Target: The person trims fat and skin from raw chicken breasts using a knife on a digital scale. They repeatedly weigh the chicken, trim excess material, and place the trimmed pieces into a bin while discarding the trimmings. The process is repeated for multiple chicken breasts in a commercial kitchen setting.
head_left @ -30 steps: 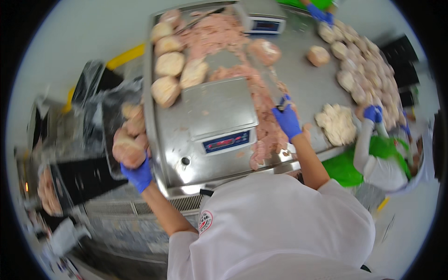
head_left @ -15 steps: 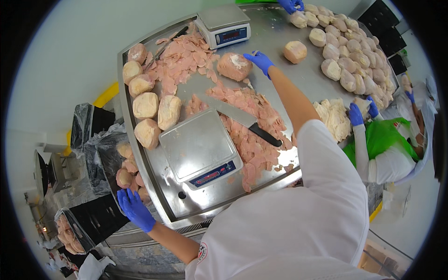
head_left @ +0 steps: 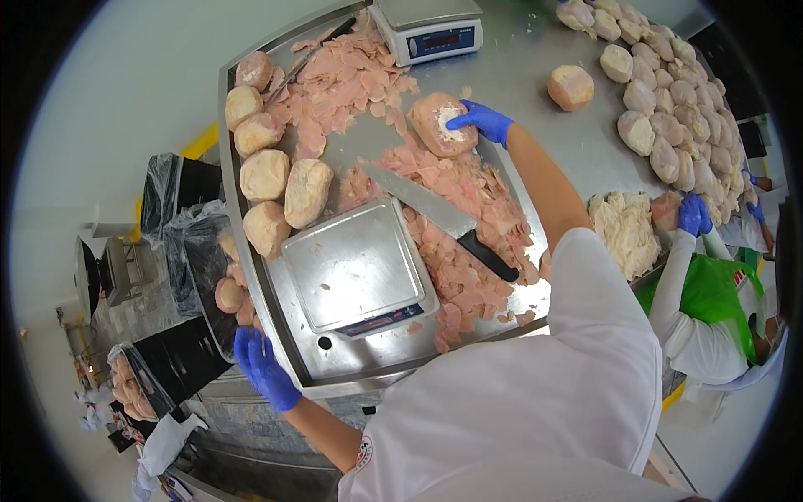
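While the right hand point(head_left: 485, 124) sits on the right side of the large meat piece point(head_left: 431, 130), thumb over its whitish patch, cannot tell if it actually grips. Piece rests on the metal surface point(head_left: 531, 50), just beyond the thin pink slices point(head_left: 481, 293). Left hand point(head_left: 266, 368): fingers extended and slightly apart, nothing visible in it, at the surface's near left corner, near the plastic-lined bin point(head_left: 205, 259) with more meat chunks point(head_left: 228, 295) in it. Both hands gloved blue.

Knife point(head_left: 431, 209) lies on the slices, black handle toward the person, blade pointing up-left. Near scale point(head_left: 351, 272) stands left of it, a small scrap on its plate; second scale point(head_left: 435, 42) at the far side, beside another slice pile point(head_left: 355, 84). Six trimmed-looking pieces point(head_left: 264, 173) line the left edge (one sits just inside the row). Lone piece point(head_left: 571, 88) to the right, then the big heap point(head_left: 669, 117) and a pale, soft pile point(head_left: 623, 238). Co-worker in a green apron point(head_left: 707, 293) works at right.
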`<state>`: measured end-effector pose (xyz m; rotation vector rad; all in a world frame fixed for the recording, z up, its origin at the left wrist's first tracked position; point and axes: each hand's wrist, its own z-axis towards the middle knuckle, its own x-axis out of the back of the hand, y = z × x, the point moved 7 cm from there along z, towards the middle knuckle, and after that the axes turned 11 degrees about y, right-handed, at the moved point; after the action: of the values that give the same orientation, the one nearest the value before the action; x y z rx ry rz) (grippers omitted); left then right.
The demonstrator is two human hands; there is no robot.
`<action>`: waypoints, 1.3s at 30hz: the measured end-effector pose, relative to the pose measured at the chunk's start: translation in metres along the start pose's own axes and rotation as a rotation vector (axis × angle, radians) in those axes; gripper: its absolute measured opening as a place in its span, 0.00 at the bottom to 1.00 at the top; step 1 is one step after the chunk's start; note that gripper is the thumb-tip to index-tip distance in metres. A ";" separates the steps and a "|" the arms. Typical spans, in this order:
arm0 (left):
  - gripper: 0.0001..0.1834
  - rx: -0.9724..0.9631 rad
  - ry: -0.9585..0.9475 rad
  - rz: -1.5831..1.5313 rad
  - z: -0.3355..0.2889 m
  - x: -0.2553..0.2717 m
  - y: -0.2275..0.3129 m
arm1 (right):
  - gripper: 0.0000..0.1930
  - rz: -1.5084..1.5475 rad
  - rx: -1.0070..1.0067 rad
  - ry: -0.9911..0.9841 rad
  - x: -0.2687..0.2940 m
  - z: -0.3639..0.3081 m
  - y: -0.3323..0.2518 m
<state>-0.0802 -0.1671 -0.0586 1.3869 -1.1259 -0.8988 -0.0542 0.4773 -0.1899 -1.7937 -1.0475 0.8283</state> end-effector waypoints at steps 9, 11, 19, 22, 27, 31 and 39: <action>0.23 -0.137 -0.196 0.012 -0.034 -0.058 0.049 | 0.30 0.785 -0.017 0.179 0.026 -0.043 0.038; 0.23 -0.155 -0.181 0.060 -0.040 -0.046 0.051 | 0.28 0.771 -0.002 0.224 0.005 -0.073 0.010; 0.21 -0.127 -0.390 -0.049 -0.063 -0.066 0.037 | 0.27 0.398 0.081 0.073 -0.138 -0.198 -0.077; 0.22 -0.192 -0.471 -0.034 -0.075 -0.081 0.051 | 0.31 0.268 0.151 -0.010 -0.193 -0.210 -0.064; 0.29 -0.240 -0.554 0.044 -0.077 -0.091 0.052 | 0.39 -0.118 0.227 0.006 -0.261 -0.235 -0.058; 0.41 -0.573 -0.570 0.296 -0.081 -0.120 0.032 | 0.35 -0.647 0.539 0.148 -0.264 -0.225 -0.038; 0.51 -0.537 -0.614 0.204 -0.075 -0.116 0.016 | 0.37 -1.122 0.420 0.803 -0.094 -0.254 0.043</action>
<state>-0.0417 -0.0341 -0.0414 0.5516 -1.3124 -1.3993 0.1356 0.2927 -0.1183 -0.7827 -0.9936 -0.3414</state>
